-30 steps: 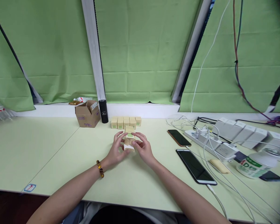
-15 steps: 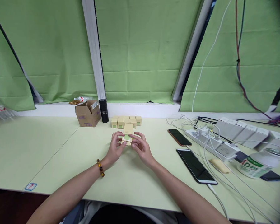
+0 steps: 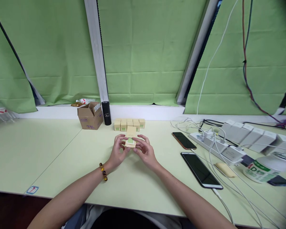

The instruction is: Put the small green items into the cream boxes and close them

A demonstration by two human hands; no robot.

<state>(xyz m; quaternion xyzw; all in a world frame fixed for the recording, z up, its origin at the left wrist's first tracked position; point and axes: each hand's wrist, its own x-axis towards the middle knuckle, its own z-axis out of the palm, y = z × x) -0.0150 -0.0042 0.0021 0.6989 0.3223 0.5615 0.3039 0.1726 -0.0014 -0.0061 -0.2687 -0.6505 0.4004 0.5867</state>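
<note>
My left hand [image 3: 117, 152] and my right hand [image 3: 145, 151] meet over the middle of the pale green table [image 3: 50, 152]. Between their fingertips they pinch a small tan box [image 3: 130, 137] with a green square on its face, its top flap standing up. Both hands have fingers curled round the box's sides. A bead bracelet [image 3: 103, 171] circles my left wrist. Behind the held box stands a row of several matching tan boxes [image 3: 129, 124] near the wall.
An open cardboard carton [image 3: 90, 115] and a black cylinder [image 3: 106, 113] stand at the back. To the right lie two phones [image 3: 201, 170] [image 3: 183, 140], a power strip [image 3: 214, 146] with white adapters and tangled cables, and a white tub [image 3: 262, 168].
Both hands have lifted the box slightly and moved it away from me, towards the row. Its green face now points at me and the flap stands up.
</note>
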